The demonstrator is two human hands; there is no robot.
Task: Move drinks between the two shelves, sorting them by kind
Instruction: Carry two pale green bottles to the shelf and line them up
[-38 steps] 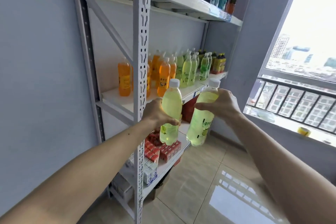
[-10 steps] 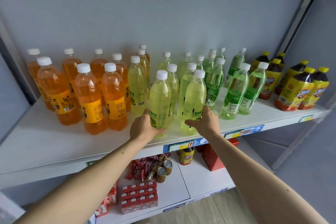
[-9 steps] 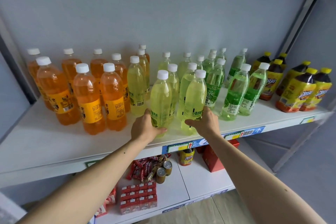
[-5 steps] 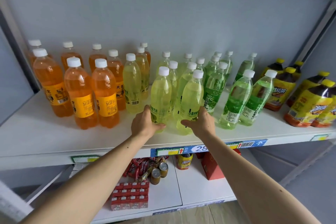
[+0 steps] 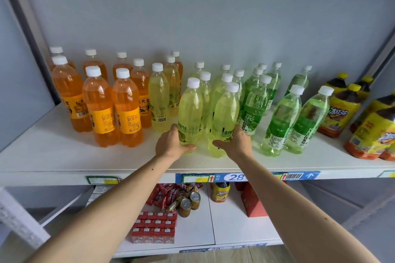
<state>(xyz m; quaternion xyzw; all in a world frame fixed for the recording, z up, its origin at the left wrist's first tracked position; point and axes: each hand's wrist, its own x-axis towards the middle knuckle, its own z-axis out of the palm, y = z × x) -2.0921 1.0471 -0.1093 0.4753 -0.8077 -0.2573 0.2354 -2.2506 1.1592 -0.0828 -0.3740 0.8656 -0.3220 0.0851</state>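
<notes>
The left hand [image 5: 171, 145] holds one pale yellow bottle [image 5: 190, 113] low down. The right hand [image 5: 237, 145] holds another pale yellow bottle [image 5: 226, 117] the same way. Both bottles stand near the front edge of the white shelf [image 5: 64, 156], between the orange bottles [image 5: 100, 109] and the green bottles [image 5: 282, 121].

A pale blue-grey wall [image 5: 192, 17] rises beyond the hands; soft, even light falls on it. Tan floor [image 5: 213, 257] shows below the arms.
</notes>
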